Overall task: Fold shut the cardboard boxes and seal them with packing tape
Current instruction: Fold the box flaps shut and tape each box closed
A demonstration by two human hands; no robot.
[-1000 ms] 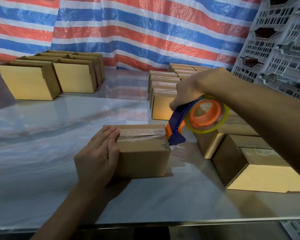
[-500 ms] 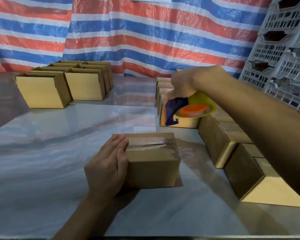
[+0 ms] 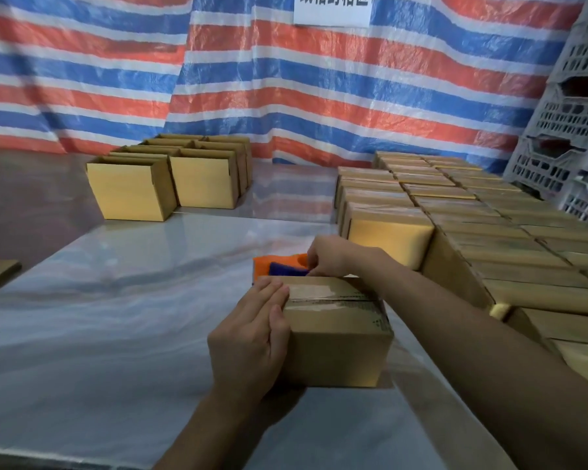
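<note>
A small closed cardboard box (image 3: 340,337) with clear tape along its top seam sits on the table in front of me. My left hand (image 3: 248,337) wraps its left end, fingers over the top edge. Behind the box's far edge lies the orange and blue tape dispenser (image 3: 275,266), mostly hidden by the box. My right hand (image 3: 333,254) grips the dispenser there, fingers curled on it, with the forearm crossing over the box's right side.
Several sealed boxes (image 3: 455,212) fill the right side of the white table (image 3: 116,317). Several open boxes (image 3: 170,178) stand at the back left. Grey plastic crates (image 3: 571,130) are stacked far right. A striped tarp (image 3: 252,79) hangs behind.
My right hand has come down from above the sealed boxes and brought the tape dispenser to the table behind the box. My left hand has stayed on the box. The camera tilted up.
</note>
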